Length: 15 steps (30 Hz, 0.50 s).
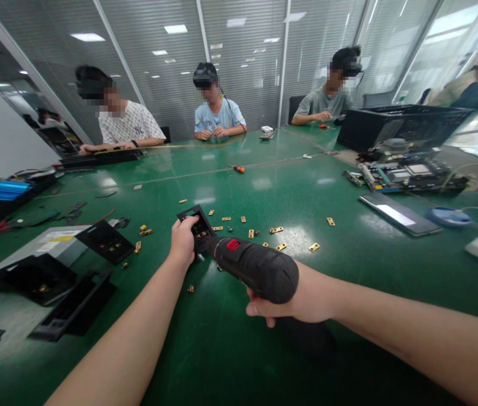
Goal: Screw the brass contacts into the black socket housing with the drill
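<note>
My left hand [183, 241] is closed on the edge of a black plastic housing [202, 230] with brass pieces inside it. A black power screwdriver [260, 268] with a red switch is gripped in my right hand [279, 307], its front end at the housing; the bit's tip is hidden. Several small brass plates lie around on the green table, among them one brass plate [314, 247] right of the tool. More black housings, one a black panel [106, 241], rest at the left beside a silver metal box [59, 241].
Three people sit across the green table [205, 180]. An orange screwdriver [238, 168] lies mid-table. To the right are a phone [399, 214], a circuit board [416, 172] and a black case [399, 127]. A blue part [4, 190] and wires are at the left.
</note>
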Each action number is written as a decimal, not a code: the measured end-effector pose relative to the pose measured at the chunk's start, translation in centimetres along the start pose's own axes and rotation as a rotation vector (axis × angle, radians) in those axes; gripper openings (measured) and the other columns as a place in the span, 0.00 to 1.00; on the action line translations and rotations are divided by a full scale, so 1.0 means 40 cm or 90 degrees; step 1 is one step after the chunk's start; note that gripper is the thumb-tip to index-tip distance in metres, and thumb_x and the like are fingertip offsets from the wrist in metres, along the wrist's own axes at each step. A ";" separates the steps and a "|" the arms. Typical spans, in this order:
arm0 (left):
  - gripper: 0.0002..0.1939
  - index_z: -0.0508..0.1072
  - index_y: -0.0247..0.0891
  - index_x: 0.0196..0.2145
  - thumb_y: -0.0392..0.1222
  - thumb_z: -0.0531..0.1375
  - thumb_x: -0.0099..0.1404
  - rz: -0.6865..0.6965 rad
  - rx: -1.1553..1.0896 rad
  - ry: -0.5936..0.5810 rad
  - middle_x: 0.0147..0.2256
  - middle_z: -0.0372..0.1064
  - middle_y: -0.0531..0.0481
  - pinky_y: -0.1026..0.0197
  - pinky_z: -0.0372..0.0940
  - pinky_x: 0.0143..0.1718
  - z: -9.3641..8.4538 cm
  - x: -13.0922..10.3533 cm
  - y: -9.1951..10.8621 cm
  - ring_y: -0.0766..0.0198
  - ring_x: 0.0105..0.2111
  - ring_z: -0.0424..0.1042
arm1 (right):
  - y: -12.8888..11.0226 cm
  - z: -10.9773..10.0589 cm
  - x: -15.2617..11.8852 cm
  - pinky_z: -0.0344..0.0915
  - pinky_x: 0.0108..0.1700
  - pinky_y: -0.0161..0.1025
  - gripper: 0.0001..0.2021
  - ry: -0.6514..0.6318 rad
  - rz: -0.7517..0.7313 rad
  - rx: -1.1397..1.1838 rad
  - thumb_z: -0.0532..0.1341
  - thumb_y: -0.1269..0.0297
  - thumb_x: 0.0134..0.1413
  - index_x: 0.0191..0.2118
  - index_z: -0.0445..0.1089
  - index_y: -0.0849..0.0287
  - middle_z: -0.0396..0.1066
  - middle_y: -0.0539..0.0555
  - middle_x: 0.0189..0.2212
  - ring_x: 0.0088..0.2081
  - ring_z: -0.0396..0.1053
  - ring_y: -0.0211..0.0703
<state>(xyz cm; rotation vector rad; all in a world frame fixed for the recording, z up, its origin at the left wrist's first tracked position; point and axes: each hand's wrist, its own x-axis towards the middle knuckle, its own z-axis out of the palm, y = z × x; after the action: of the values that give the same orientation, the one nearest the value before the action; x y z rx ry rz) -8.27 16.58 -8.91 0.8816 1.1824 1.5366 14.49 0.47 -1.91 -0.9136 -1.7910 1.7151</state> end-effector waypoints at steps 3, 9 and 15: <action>0.13 0.70 0.39 0.30 0.44 0.65 0.47 -0.008 0.000 0.000 0.22 0.69 0.53 0.49 0.72 0.31 0.001 -0.001 0.001 0.52 0.26 0.75 | -0.005 0.000 -0.001 0.66 0.22 0.30 0.12 -0.008 0.002 -0.002 0.68 0.67 0.48 0.30 0.63 0.62 0.68 0.48 0.22 0.21 0.71 0.36; 0.13 0.70 0.38 0.30 0.44 0.65 0.47 -0.001 -0.005 -0.002 0.23 0.69 0.53 0.49 0.72 0.32 -0.001 0.000 -0.002 0.53 0.26 0.75 | -0.001 -0.003 0.000 0.67 0.24 0.31 0.11 -0.014 -0.003 -0.020 0.69 0.65 0.49 0.31 0.66 0.63 0.69 0.50 0.24 0.22 0.72 0.37; 0.12 0.71 0.38 0.30 0.44 0.66 0.48 -0.010 -0.001 0.003 0.23 0.70 0.52 0.48 0.72 0.32 -0.002 0.002 -0.002 0.52 0.27 0.75 | -0.004 -0.002 0.002 0.67 0.25 0.32 0.11 -0.013 0.004 -0.015 0.69 0.65 0.49 0.31 0.67 0.63 0.70 0.49 0.25 0.23 0.72 0.36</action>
<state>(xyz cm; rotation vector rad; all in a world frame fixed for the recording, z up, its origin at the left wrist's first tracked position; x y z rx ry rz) -8.34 16.63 -9.03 0.8663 1.1895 1.5279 14.49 0.58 -1.75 -0.9153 -1.8272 1.7173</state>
